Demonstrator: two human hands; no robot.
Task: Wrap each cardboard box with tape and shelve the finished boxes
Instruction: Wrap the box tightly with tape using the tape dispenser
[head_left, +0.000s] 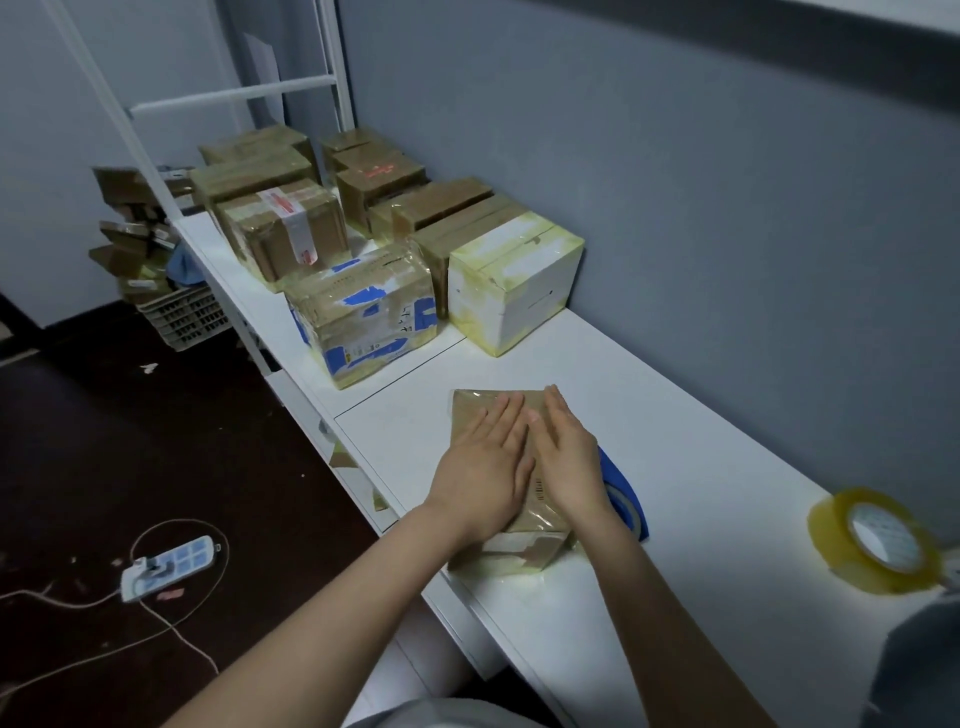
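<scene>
Our left hand (483, 467) and right hand (566, 457) lie flat, fingers (506, 415) straight, pressing the cardboard box (475, 408) beneath them on the table (701, 441); its long axis runs near to far. The tape roll (878, 540) sits well right, nearer our right hand.

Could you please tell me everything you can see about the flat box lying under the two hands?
The flat box is brown cardboard, low and oblong, wrapped in glossy clear tape yellowish at the edges. It lies flat on the white table. The left hand and right hand press its top with straight fingers. A blue tape roll lies at its right side.
</scene>
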